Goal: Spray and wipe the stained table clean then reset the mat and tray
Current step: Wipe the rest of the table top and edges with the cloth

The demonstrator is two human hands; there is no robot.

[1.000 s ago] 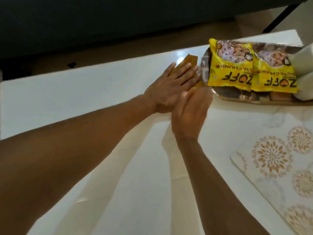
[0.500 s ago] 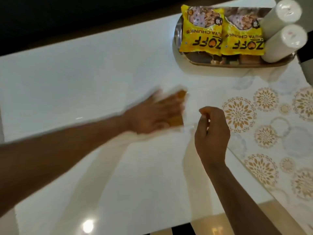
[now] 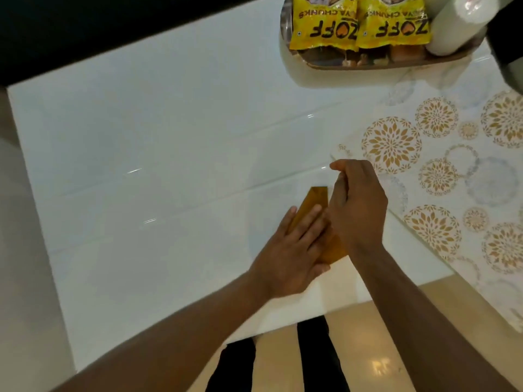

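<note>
Underneath flat left hand [image 3: 285,256], folded mustard-yellow cloth [image 3: 314,200]; right hand [image 3: 357,205] loosely curled, grip empty.

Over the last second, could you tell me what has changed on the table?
The left hand slid the orange cloth from beside the tray back to the near edge, fingers flat on it. The right hand lifted, then rejoined it. Tray and mat stayed put.

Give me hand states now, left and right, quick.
Left hand: open, fingers flat, pressing the orange cloth on the table.
Right hand: fingers loosely curled over the cloth; a grip cannot be told.
</note>
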